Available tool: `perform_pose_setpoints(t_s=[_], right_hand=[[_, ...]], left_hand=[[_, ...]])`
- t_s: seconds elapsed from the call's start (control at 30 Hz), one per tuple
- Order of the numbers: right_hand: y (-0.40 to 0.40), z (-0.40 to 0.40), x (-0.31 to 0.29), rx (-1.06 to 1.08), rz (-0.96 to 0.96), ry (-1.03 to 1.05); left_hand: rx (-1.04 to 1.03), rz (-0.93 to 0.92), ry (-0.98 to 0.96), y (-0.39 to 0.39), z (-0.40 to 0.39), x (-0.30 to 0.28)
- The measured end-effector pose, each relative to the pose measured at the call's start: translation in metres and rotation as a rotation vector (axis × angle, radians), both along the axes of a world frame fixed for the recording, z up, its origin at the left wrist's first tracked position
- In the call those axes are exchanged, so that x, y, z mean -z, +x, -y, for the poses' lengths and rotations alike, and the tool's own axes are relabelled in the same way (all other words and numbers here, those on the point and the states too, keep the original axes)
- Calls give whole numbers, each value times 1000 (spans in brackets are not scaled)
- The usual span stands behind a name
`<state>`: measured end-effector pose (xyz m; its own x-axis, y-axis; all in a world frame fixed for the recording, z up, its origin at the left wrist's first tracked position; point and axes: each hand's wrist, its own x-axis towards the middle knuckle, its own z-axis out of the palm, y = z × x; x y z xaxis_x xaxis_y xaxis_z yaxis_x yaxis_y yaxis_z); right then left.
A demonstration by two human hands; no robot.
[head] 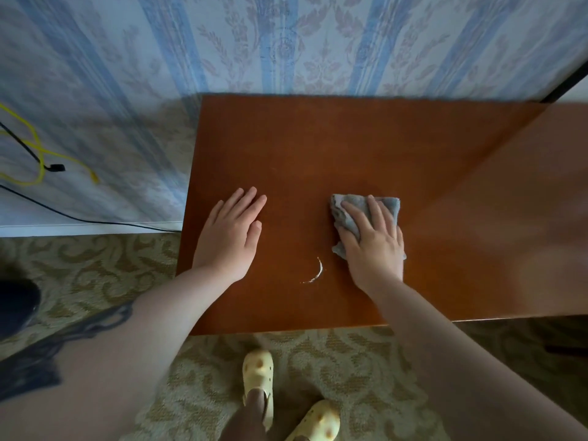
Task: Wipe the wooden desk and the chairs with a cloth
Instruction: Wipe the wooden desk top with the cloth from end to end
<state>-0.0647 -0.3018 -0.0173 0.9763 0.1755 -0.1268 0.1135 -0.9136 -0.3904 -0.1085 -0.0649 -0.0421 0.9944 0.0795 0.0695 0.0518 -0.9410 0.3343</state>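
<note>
The reddish-brown wooden desk (318, 148) fills the middle of the view, its back edge against the wall. My right hand (372, 243) lies flat on a folded grey cloth (386, 206) and presses it onto the desktop, fingers straight. My left hand (230, 230) rests flat on the bare desktop near its left edge, palm down, holding nothing. A thin white curved mark (316, 272) shows on the wood between my two hands. No chair can be seen.
Blue striped floral wallpaper (286, 43) rises behind the desk. Yellow cable (38, 151) and black cable (63, 214) hang and run along the wall at left. Patterned green carpet (95, 265) covers the floor. My feet in yellow clogs (257, 374) stand at the desk's front edge.
</note>
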Motion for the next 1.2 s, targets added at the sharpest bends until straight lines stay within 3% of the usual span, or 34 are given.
perform_pose_setpoints(t_s=[0.1,0.2,0.27,0.33,0.4,0.47,0.57,0.7,0.73,0.77,0.87,0.93,1.0,1.13,1.17,1.2], right_hand=[[-29,-25,-1,-251,18,-22],[-15,14,-12,-515,-26,-109],[0,46,-11,-375,-18,-179],[-2,56,-10,-19,41,-134],[-20,28,-2,221,54,-34],[-46,-20,4,274,42,4],[-79,-61,2,90,52,51],[-63,6,-11,-492,-13,-4],[-51,26,-12,-465,-18,-41],[-40,37,-11,-308,-11,-39],[-31,4,-2,304,89,24],[-49,-48,5,378,120,57],[-86,-89,6,169,183,114],[-134,-66,1,-735,139,50],[-126,-43,2,-786,154,-11],[-113,-23,5,-696,166,-57]], left_hand=[[-8,-16,-22,1,1,-2],[-7,-5,-54,0,1,-2],[-4,7,-79,-1,0,-3],[1,3,-97,0,0,-3],[7,-14,-104,0,1,-4],[13,-34,-117,0,0,-5],[46,-84,-194,0,-4,-8],[128,-199,-289,0,-14,-15],[145,-220,-278,0,-15,-16],[155,-238,-253,0,-15,-16],[160,-281,-154,1,-13,-17],[151,-311,-175,2,-12,-18],[141,-341,-220,5,-13,-19],[160,-365,-269,6,-16,-23],[168,-355,-278,5,-16,-24],[165,-330,-282,4,-15,-24]])
